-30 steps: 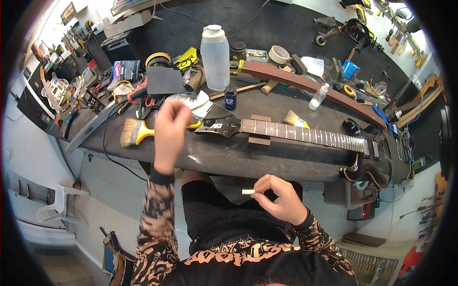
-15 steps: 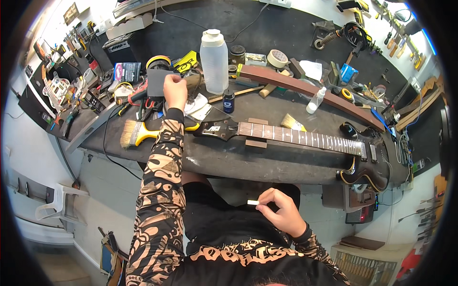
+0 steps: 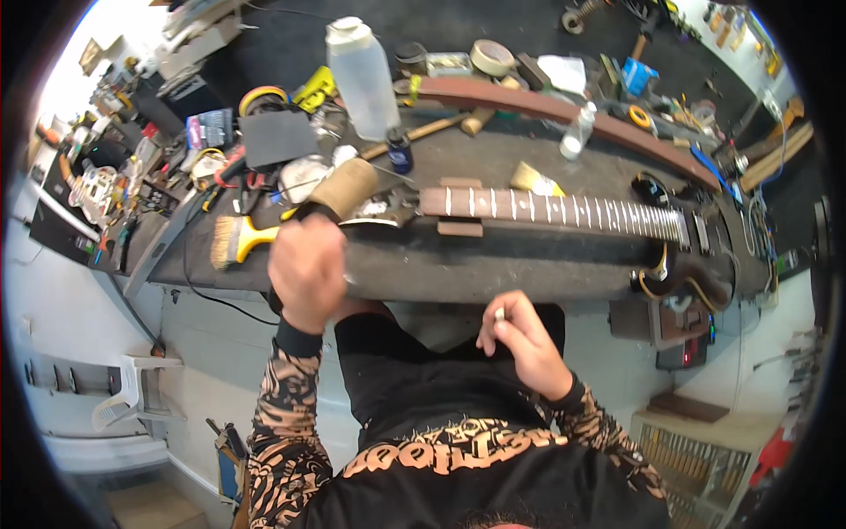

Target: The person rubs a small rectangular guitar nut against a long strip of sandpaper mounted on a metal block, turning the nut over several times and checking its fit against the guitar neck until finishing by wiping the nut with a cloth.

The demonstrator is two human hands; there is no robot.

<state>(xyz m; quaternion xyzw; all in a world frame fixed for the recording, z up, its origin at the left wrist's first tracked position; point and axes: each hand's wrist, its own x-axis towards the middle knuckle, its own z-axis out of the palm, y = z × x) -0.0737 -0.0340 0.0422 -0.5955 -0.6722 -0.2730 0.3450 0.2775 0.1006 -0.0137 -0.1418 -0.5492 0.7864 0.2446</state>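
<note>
My left hand [image 3: 308, 269] is closed, blurred by motion, around a mallet [image 3: 351, 187] with a tan cylindrical head, above the near edge of the bench. The mallet's handle is mostly hidden by the fist. In front of my lap, my right hand [image 3: 527, 339] pinches a small white guitar nut [image 3: 500, 313] between thumb and fingers; only its end shows. A dark electric guitar [image 3: 564, 210] lies face up along the bench, headstock to the left and body to the right. Its headstock [image 3: 383, 210] is partly hidden behind the mallet head. Wooden blocks [image 3: 460, 229] sit under the neck.
A wide yellow-handled brush [image 3: 231, 242] lies at the left, beside a grey sheet [image 3: 278, 138] and pliers. Behind the guitar stand a large water bottle [image 3: 363, 84], a dark blue bottle [image 3: 399, 152], a small clear bottle [image 3: 577, 132] and a long reddish-brown beam [image 3: 529, 104].
My left hand let go of the grey sheet, took hold of the mallet and came back toward me. My right hand rose slightly, turning the guitar nut end-on.
</note>
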